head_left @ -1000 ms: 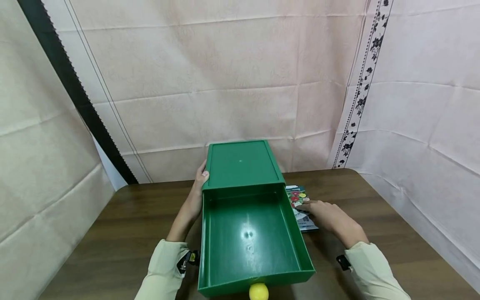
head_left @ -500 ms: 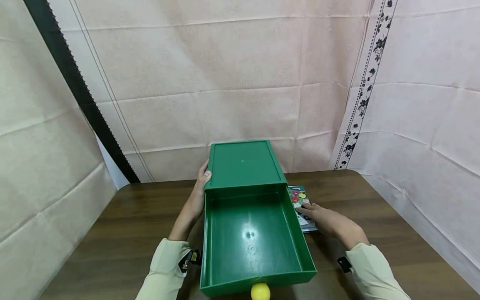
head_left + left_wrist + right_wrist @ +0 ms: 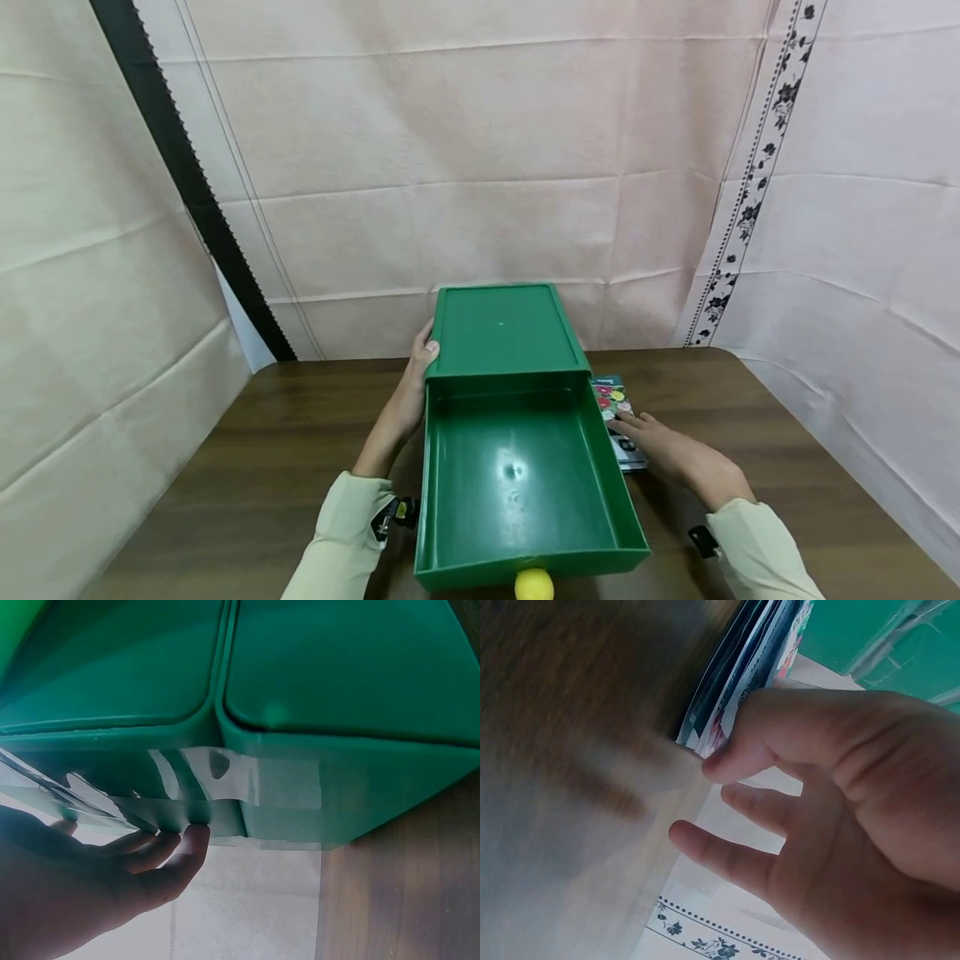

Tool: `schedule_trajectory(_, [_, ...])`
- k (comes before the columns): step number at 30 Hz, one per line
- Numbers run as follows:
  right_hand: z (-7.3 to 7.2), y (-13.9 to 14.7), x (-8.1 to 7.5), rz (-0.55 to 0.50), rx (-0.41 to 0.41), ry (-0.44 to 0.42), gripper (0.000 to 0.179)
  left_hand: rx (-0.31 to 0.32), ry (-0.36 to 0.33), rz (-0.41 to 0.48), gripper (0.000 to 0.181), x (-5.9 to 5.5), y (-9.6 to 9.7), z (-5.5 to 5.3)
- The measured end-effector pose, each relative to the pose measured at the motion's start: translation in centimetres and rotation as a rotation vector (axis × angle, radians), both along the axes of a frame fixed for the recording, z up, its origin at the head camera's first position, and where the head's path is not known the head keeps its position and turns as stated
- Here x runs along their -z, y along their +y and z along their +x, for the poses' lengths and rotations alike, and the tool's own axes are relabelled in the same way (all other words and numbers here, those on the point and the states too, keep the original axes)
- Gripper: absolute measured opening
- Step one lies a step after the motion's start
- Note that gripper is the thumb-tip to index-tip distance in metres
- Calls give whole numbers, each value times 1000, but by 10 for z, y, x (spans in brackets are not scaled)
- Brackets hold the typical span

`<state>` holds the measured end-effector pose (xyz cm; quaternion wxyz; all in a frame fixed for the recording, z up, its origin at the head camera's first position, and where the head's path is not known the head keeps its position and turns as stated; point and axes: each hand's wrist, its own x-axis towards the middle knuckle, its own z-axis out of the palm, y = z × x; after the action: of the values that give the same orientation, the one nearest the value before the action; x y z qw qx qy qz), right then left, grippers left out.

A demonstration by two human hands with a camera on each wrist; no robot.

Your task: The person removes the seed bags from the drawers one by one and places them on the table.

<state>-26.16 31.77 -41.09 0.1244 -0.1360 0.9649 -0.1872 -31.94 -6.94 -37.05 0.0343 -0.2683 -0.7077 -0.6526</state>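
A green plastic drawer unit (image 3: 510,329) stands in the middle of the table. Its drawer (image 3: 513,517) is pulled out toward me, with a round yellow knob (image 3: 534,585) on the front. My left hand (image 3: 414,371) rests along the unit's left side; in the left wrist view its fingertips touch the side wall, near clear tape (image 3: 277,780). On the right, partly hidden by the drawer unit, lies a stack of flat printed packets (image 3: 611,396) with colourful flower pictures. My right hand (image 3: 671,450) lies over their near part, fingers extended; its thumb (image 3: 742,746) is right at the stack's layered edge.
Everything stands on a brown wooden table (image 3: 300,467) with a rounded far right corner. Pale cloth (image 3: 487,167) hangs behind it and at both sides, with a black band at left and a floral border (image 3: 750,208) at right.
The right hand's fingers have straightened and spread over the packets, which have shifted slightly. The left hand stays against the drawer unit. The whole head view has shifted slightly.
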Motion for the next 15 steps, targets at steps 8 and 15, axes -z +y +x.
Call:
schedule_trajectory(8, [8, 0, 4, 38, 3, 120, 72, -12, 0, -3, 74, -1, 2, 1])
schedule_trajectory(15, [31, -8, -6, 82, -29, 369, 69, -18, -5, 1, 75, -1, 1, 2])
